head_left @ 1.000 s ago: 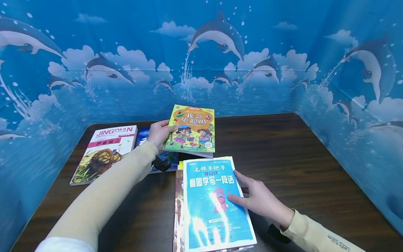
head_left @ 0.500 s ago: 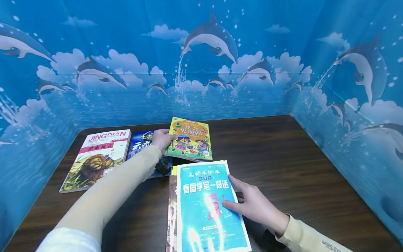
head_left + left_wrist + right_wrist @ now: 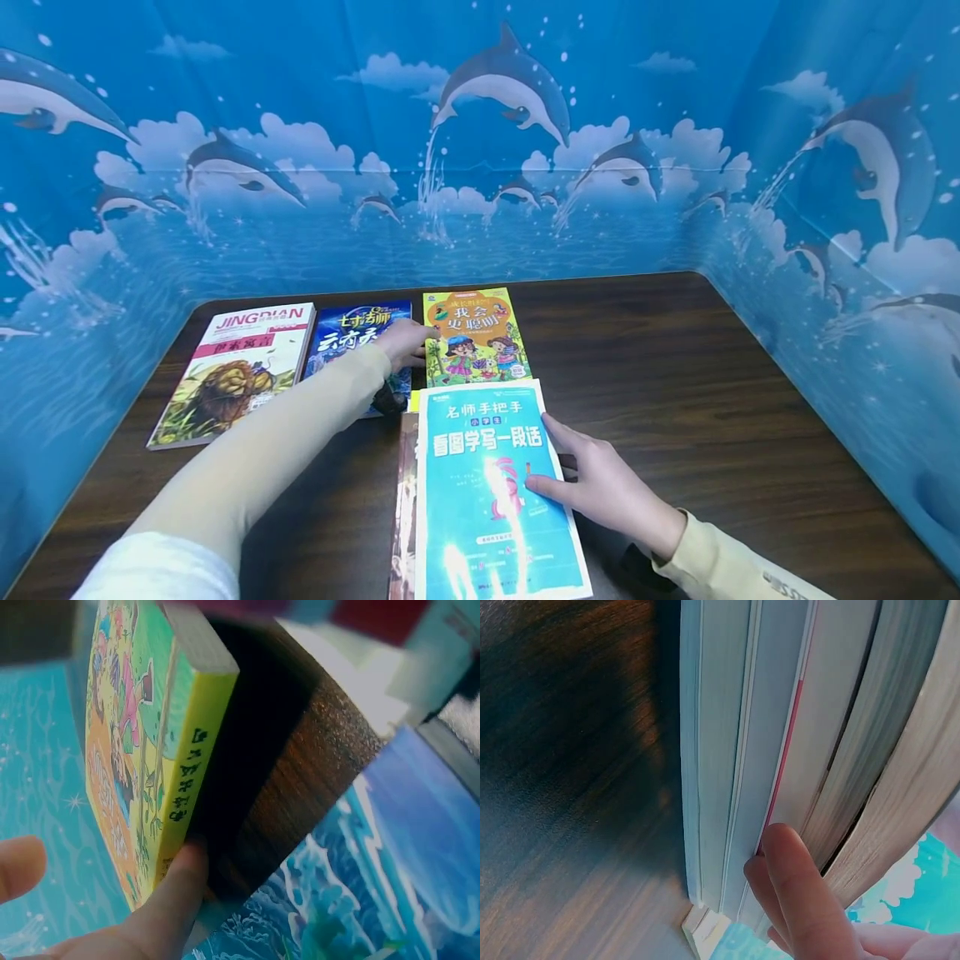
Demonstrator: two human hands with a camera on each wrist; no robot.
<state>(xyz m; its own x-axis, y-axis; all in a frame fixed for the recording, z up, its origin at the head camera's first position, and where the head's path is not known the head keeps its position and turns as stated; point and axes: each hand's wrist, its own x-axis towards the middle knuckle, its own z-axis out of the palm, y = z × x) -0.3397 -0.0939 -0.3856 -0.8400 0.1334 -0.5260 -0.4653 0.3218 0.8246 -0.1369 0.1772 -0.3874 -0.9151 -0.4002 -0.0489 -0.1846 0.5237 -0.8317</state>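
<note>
Your left hand (image 3: 405, 340), thumb spread apart, touches the spine (image 3: 193, 761) of the yellow 我会更聪明 book (image 3: 478, 340) to its right. Your right hand (image 3: 600, 482), fingers straight, rests against the book stack (image 3: 780, 720) to its left, thumb over the blue 看图学写一段话 book (image 3: 476, 508).

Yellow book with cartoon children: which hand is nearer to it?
Left. The left hand is at the left edge of the yellow book; the right hand is farther away, holding the right side of the book stack.
</note>
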